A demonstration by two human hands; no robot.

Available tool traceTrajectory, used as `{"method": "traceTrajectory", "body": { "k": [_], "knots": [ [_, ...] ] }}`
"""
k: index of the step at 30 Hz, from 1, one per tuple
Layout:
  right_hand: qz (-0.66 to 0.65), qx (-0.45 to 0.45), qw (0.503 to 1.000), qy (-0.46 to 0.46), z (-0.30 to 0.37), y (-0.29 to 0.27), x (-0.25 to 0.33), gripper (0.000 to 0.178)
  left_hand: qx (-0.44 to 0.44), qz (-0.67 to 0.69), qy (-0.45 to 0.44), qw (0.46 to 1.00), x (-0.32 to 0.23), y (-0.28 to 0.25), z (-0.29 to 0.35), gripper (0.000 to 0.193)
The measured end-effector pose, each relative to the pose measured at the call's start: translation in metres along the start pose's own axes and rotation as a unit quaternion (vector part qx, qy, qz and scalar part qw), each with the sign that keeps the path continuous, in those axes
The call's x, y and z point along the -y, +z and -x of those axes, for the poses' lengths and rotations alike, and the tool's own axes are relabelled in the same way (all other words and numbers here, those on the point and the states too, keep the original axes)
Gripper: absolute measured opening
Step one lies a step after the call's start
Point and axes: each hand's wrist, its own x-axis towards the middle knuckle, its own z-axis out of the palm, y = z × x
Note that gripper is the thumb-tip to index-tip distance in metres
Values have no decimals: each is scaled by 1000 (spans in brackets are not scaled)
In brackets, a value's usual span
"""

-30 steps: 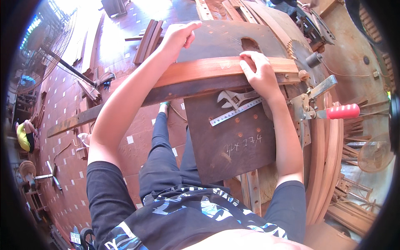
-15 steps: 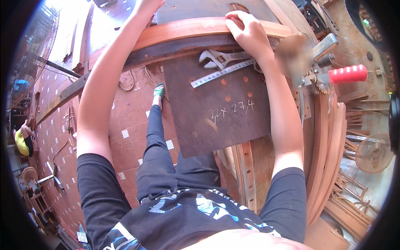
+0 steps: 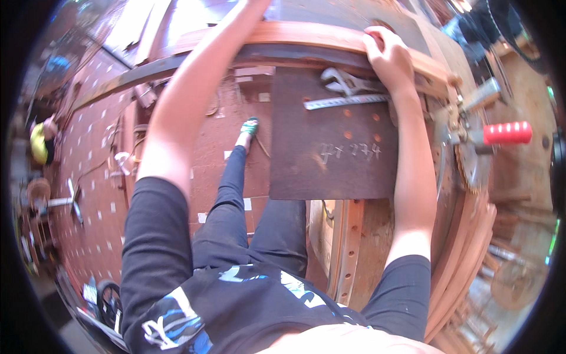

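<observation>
My right hand [image 3: 389,56] is closed over a long reddish wooden strip [image 3: 312,34], fingers curled on its top and thumb at its near side. My left forearm [image 3: 203,76] crosses the strip farther left, and the hand there is cut off by the upper edge. Along the strip's near side runs a dark curved bar [image 3: 295,56]. Just nearer to me, an adjustable wrench [image 3: 345,82] and a steel ruler [image 3: 345,102] lie on a dark metal plate [image 3: 330,171] with chalk marks.
Right of my right forearm, a toothed circular saw blade [image 3: 471,159] stands beside a red-handled clamp [image 3: 507,133]. Curved wooden pieces [image 3: 463,259] are stacked below it. A person in yellow [image 3: 41,141] is far left on the tiled floor [image 3: 94,194].
The whole view has shifted, so most things appear farther right. The blurred brown round shape near the strip's right end is gone. My right hand keeps its place on the strip.
</observation>
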Motion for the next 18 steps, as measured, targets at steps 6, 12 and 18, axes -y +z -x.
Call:
{"method": "traceTrajectory", "body": {
  "k": [6,12,18],
  "knots": [
    [-25,67,996,52,6,-4,-36,30,111,-374,155,907,-53,-64,78,37],
    [-13,44,998,35,-9,8,-16,33,65,-514,100,849,-58,-176,131,72],
    [1,37,999,31,-4,5,-26,35,-67,-601,139,784,-56,-153,137,64]
  ]
}}
